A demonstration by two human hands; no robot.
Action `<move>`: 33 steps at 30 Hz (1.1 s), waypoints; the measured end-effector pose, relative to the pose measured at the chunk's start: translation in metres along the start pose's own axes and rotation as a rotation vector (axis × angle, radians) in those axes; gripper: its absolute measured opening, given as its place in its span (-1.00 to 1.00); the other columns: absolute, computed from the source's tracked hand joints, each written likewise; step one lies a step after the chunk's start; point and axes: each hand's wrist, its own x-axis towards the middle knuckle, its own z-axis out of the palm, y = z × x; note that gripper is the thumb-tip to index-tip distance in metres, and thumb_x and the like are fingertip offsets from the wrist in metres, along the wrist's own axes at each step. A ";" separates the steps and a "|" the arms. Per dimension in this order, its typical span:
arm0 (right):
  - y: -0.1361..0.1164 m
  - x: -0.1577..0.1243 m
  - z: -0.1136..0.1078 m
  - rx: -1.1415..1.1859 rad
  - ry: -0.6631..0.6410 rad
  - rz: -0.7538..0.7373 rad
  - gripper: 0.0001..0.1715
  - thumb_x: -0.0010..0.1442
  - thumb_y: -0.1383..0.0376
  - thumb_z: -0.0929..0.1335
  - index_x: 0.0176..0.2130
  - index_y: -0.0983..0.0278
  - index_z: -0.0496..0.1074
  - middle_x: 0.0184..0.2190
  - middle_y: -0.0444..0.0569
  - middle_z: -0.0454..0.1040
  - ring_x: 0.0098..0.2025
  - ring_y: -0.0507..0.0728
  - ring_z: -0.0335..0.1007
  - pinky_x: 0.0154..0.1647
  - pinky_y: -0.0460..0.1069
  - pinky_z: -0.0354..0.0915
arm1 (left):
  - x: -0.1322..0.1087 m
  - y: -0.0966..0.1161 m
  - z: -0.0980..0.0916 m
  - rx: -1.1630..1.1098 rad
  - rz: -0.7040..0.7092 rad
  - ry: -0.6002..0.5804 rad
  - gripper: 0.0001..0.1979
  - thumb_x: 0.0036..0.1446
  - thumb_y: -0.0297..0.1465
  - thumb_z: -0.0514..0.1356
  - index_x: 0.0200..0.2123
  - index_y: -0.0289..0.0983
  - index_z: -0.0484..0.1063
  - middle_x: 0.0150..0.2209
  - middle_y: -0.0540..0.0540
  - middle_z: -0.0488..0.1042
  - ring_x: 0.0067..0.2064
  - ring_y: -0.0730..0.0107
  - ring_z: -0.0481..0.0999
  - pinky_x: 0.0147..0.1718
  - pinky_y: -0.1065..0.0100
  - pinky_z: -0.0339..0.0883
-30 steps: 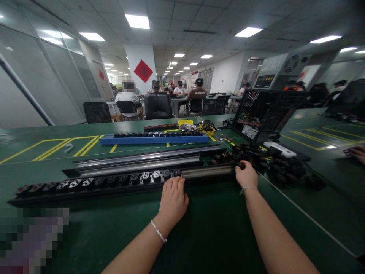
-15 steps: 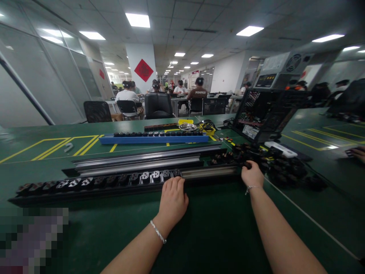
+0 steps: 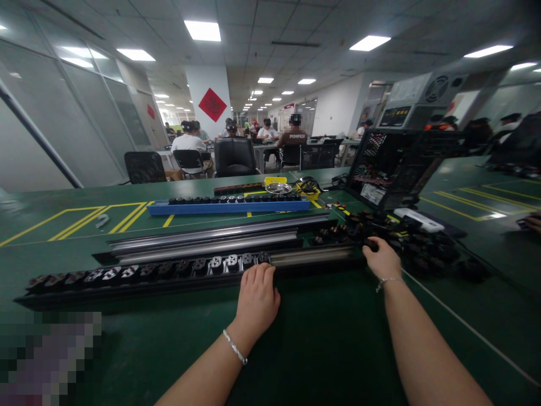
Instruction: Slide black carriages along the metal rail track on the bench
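A long black rail (image 3: 143, 290) lies in front of me, with a row of black socket modules (image 3: 164, 268) filling its left part. My left hand (image 3: 258, 293) is closed over the near edge of this rail, fingertips at the last module in the row. To the right of that module, the rail's metal channel (image 3: 313, 256) is bare. My right hand (image 3: 384, 259) pinches a small black module (image 3: 371, 245) just beyond the rail's right end. Its fingers partly cover the piece. A heap of loose black modules (image 3: 426, 251) lies beside this hand.
Behind the rail lie more metal-lined rails (image 3: 211, 243) and a blue rail (image 3: 228, 207) bearing modules. An open computer case (image 3: 393, 169) stands at the right, near a white device (image 3: 418, 220). Further back are a metal dish (image 3: 278, 188) and a yellow box (image 3: 311, 193).
My right hand has shifted slightly to the right with the black module, away from the rail's end. My left hand stays almost where it was.
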 end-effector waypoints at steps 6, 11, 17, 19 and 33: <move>0.013 0.009 -0.003 0.053 -0.026 -0.096 -0.51 -0.04 0.17 0.26 -0.10 0.26 0.43 -0.20 0.05 0.47 -0.17 0.19 0.36 -0.13 0.06 0.24 | 0.000 0.002 0.000 -0.010 -0.003 0.000 -0.59 0.00 -0.51 0.09 -0.02 -0.25 0.28 -0.02 -0.12 0.37 0.03 0.21 0.28 0.05 0.15 0.16; 0.016 0.013 -0.002 0.044 -0.035 -0.053 -0.52 -0.08 0.13 0.29 -0.14 0.21 0.45 -0.25 0.01 0.47 -0.24 0.19 0.37 -0.21 0.06 0.25 | -0.001 0.002 0.000 0.002 -0.007 0.000 -0.59 0.02 -0.51 0.08 -0.01 -0.24 0.28 -0.02 -0.11 0.36 0.03 0.22 0.28 0.04 0.16 0.17; 0.035 0.016 -0.012 -0.068 0.208 0.097 -0.51 -0.12 0.13 0.32 -0.17 0.28 0.45 -0.30 0.10 0.41 -0.22 0.24 0.32 -0.18 0.10 0.26 | 0.000 0.002 0.002 0.038 0.004 0.003 -0.60 0.02 -0.51 0.08 -0.01 -0.25 0.30 -0.02 -0.14 0.36 0.03 0.20 0.28 0.03 0.13 0.18; 0.047 0.018 -0.015 -0.097 0.156 0.138 -0.50 -0.12 0.11 0.33 -0.17 0.26 0.45 -0.29 0.09 0.41 -0.22 0.25 0.33 -0.19 0.11 0.27 | 0.000 0.003 0.002 0.043 0.008 0.000 -0.61 0.03 -0.50 0.07 -0.02 -0.25 0.31 -0.02 -0.16 0.36 0.03 0.18 0.28 0.02 0.11 0.17; 0.040 0.042 0.022 -0.258 -0.091 -0.064 -0.45 0.11 0.07 0.22 0.03 0.23 0.37 -0.08 0.12 0.42 -0.10 0.24 0.36 -0.15 0.09 0.27 | 0.001 0.005 0.003 0.069 -0.010 -0.001 -0.63 0.03 -0.48 0.07 -0.03 -0.25 0.31 -0.03 -0.13 0.36 0.02 0.18 0.27 0.03 0.12 0.15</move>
